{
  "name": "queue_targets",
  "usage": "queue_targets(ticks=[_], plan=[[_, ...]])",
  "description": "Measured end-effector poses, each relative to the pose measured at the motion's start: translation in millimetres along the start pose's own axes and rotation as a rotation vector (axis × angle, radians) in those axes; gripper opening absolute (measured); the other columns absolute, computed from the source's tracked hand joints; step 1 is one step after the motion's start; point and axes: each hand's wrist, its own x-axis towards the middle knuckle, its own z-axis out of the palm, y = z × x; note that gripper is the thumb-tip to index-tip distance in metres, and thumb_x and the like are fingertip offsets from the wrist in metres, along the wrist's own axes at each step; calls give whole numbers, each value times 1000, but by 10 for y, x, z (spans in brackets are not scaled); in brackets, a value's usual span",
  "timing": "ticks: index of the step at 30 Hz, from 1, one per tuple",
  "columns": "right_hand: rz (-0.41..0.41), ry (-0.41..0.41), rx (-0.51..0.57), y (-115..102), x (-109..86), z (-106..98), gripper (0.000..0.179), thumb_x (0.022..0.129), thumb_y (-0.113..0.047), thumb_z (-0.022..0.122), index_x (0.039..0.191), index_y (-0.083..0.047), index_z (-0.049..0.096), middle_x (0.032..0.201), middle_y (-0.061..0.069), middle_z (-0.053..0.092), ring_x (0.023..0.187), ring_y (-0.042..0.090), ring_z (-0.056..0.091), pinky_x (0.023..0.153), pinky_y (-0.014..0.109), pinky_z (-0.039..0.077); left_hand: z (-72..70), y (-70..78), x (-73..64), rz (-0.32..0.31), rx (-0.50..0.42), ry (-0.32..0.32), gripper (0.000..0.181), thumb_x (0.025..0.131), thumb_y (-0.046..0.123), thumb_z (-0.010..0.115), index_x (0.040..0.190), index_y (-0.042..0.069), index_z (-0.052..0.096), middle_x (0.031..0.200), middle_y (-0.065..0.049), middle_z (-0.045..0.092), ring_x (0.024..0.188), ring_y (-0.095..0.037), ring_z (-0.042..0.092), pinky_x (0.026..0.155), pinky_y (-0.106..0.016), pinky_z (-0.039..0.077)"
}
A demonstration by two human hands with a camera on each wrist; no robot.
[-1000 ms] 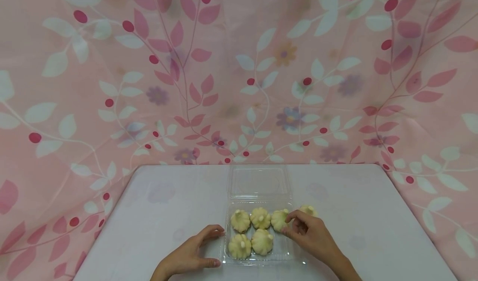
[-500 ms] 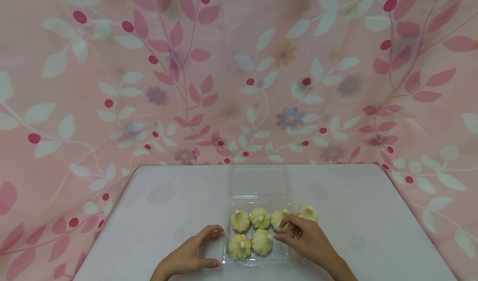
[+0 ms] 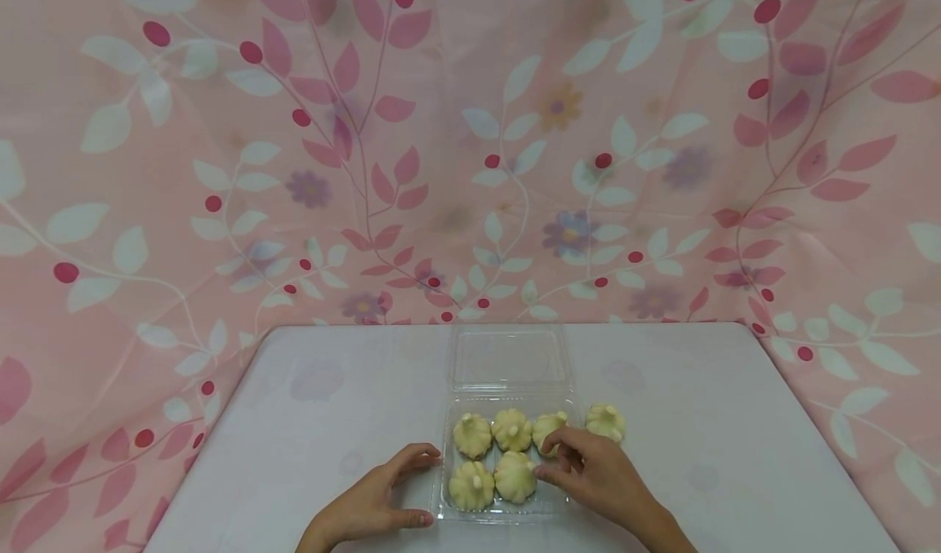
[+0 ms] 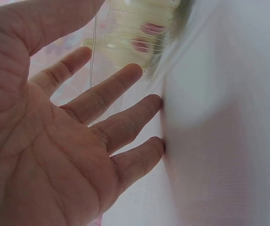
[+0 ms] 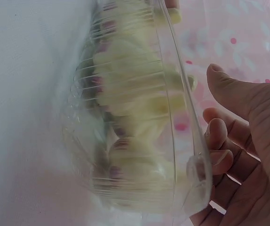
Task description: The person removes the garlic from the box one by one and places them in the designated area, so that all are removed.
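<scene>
A clear plastic clamshell box (image 3: 507, 519) holds several pale yellow garlic bulbs in two rows. My right hand (image 3: 599, 473) hovers over its right side with loosely bent fingers and nothing between them. The index finger overlaps the back right bulb (image 3: 547, 429), partly hiding it; the thumb tip is right at the front middle bulb (image 3: 516, 481). In the right wrist view the fingers stay just outside the clear wall. My left hand (image 3: 376, 492) rests beside the box's left edge, fingers spread; in the left wrist view two fingertips (image 4: 156, 144) meet the table.
One garlic bulb (image 3: 606, 424) lies on the table just right of the box. The clear lid (image 3: 510, 359) is folded back flat towards the far edge. A white-covered table (image 3: 353, 398) lies under everything, with a pink floral cloth (image 3: 456, 128) hanging behind.
My right hand has drifted left over the box, away from the bulb on the table, which now shows fully. My left hand and the box have stayed put.
</scene>
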Motion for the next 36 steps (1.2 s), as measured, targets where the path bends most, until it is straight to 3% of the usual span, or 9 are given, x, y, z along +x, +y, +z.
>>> queue_targets(ticks=[16,36], plan=[[-64,-34,-131,-2,19,67,28,74,-36,86,87,-25,63,64,-21,44,58,-7,37,52,14,34,2,-26,1,18,-2,-6,78,82,41,79,146,21,38,139,5,55,130,-18,49,106,-44,37],[-60,-62,-78,-56,44,126,23,80,-24,84,90,-26,64,66,-21,45,57,-5,40,50,13,35,-16,31,-16,55,-20,-4,76,83,39,80,144,21,39,137,1,57,130,-23,50,106,-44,37]])
